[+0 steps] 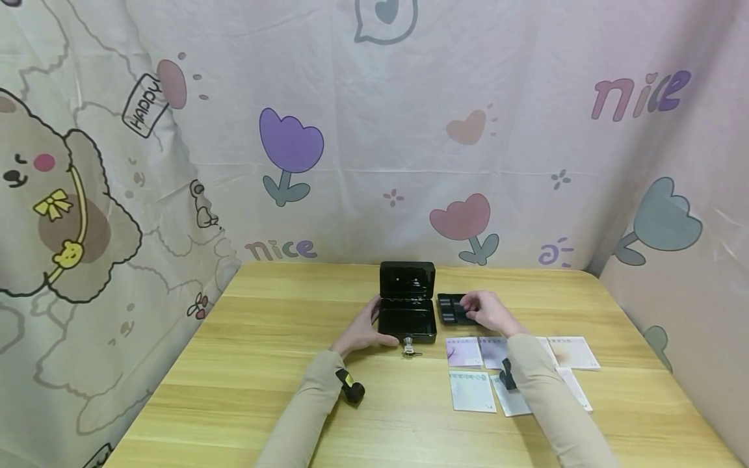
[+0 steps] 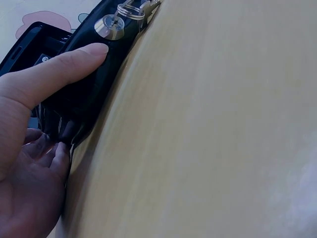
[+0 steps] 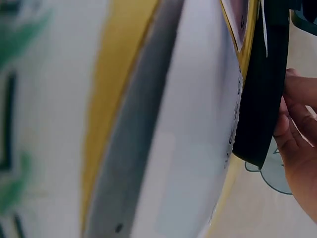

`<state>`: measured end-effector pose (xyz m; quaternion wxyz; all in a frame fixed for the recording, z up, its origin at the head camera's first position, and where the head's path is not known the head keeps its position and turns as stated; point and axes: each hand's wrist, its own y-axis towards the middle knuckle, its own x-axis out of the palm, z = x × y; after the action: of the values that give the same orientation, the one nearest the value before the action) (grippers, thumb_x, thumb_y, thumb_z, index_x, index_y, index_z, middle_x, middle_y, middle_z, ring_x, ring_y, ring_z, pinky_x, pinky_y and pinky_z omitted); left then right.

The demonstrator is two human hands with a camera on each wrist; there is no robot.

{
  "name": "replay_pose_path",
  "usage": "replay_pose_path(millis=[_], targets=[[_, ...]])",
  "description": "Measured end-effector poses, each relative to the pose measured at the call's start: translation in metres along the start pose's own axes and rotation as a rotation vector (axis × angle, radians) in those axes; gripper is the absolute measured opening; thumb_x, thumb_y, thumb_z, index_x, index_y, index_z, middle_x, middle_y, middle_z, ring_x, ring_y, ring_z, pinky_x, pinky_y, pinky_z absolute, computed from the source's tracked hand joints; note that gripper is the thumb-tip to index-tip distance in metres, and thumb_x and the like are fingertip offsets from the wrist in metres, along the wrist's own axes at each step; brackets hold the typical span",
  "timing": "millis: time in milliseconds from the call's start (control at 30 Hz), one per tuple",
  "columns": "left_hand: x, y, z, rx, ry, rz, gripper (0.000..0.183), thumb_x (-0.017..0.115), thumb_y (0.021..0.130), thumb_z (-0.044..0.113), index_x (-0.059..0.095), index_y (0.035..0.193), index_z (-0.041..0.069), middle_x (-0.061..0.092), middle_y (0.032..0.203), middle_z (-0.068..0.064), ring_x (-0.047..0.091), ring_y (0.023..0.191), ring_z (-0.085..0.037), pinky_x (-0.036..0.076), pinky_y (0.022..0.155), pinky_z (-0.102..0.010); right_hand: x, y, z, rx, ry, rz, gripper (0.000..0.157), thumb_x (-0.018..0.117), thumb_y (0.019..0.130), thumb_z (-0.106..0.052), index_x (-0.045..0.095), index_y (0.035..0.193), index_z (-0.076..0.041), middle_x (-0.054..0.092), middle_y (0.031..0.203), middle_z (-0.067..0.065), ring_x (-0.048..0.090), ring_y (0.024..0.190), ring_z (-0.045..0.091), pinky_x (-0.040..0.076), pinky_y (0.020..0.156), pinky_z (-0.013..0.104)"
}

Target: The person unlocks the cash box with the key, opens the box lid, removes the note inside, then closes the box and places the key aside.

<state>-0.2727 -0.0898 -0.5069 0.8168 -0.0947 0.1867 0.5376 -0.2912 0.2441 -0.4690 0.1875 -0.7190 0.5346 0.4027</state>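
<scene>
A small black cash box (image 1: 407, 322) stands on the table with its lid (image 1: 407, 279) raised. My left hand (image 1: 364, 333) grips its left front corner, thumb on the front face beside the silver lock (image 2: 109, 27) and the other fingers along the side. Keys on a ring (image 2: 131, 11) hang from that lock. To the right of the box lies a black compartment tray (image 1: 449, 309). My right hand (image 1: 488, 312) is over the tray's right part, thumb and fingers pinching at it; in the right wrist view the fingertips meet the tray (image 3: 262, 94), partly hidden.
Several pale printed notepads (image 1: 473, 392) lie in two rows in front of the tray, some hidden beneath my right forearm. The wooden table (image 1: 263, 390) reaches back to a patterned cloth (image 1: 363, 214), which also hangs at both sides.
</scene>
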Motion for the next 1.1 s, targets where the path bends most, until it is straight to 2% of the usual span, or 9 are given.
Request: replay_pose_path(millis=[233, 467, 700, 933, 1100], targets=[[0.0001, 0.0002, -0.0010, -0.004, 0.009, 0.003, 0.123, 0.092, 0.070, 0.016, 0.009, 0.160, -0.003, 0.016, 0.167, -0.026, 0.026, 0.152, -0.043, 0.025, 0.128, -0.049, 0.0010, 0.0015, -0.0016, 0.002, -0.052, 0.008, 0.025, 0.062, 0.076, 0.017, 0.071, 0.095, 0.004, 0.070, 0.086, 0.012, 0.062, 0.078, 0.021, 0.058, 0.074, 0.030], [0.0004, -0.0006, -0.0010, 0.007, 0.001, 0.004, 0.123, 0.092, 0.071, 0.017, 0.009, 0.159, -0.004, 0.017, 0.165, -0.028, 0.027, 0.151, -0.045, 0.027, 0.127, -0.052, 0.0021, 0.0039, 0.0013, -0.024, -0.072, 0.015, 0.028, 0.057, 0.073, 0.022, 0.071, 0.087, 0.002, 0.071, 0.082, 0.011, 0.061, 0.074, 0.018, 0.056, 0.069, 0.024], [0.0002, -0.0007, -0.0003, -0.013, -0.012, 0.003, 0.124, 0.092, 0.070, 0.016, 0.009, 0.160, -0.002, 0.016, 0.167, -0.025, 0.025, 0.152, -0.043, 0.025, 0.128, -0.049, 0.0013, 0.0036, 0.0010, -0.023, -0.065, 0.008, 0.031, 0.052, 0.071, 0.022, 0.070, 0.086, 0.002, 0.070, 0.081, 0.011, 0.061, 0.074, 0.015, 0.057, 0.067, 0.026], [0.0001, -0.0013, 0.0003, 0.001, -0.009, 0.006, 0.124, 0.093, 0.070, 0.017, 0.010, 0.160, -0.003, 0.017, 0.166, -0.027, 0.027, 0.151, -0.045, 0.026, 0.127, -0.051, 0.0006, 0.0036, -0.0004, -0.012, -0.056, 0.027, 0.037, 0.049, 0.068, 0.024, 0.070, 0.088, 0.003, 0.070, 0.083, 0.013, 0.062, 0.075, 0.017, 0.057, 0.070, 0.025], [0.0001, -0.0016, 0.0008, -0.008, -0.011, 0.009, 0.124, 0.093, 0.070, 0.017, 0.010, 0.160, -0.002, 0.016, 0.167, -0.025, 0.026, 0.152, -0.043, 0.025, 0.128, -0.049, -0.0026, 0.0019, -0.0048, -0.003, -0.046, 0.039, 0.036, 0.050, 0.069, 0.024, 0.071, 0.089, 0.003, 0.071, 0.085, 0.014, 0.063, 0.077, 0.020, 0.059, 0.072, 0.030]])
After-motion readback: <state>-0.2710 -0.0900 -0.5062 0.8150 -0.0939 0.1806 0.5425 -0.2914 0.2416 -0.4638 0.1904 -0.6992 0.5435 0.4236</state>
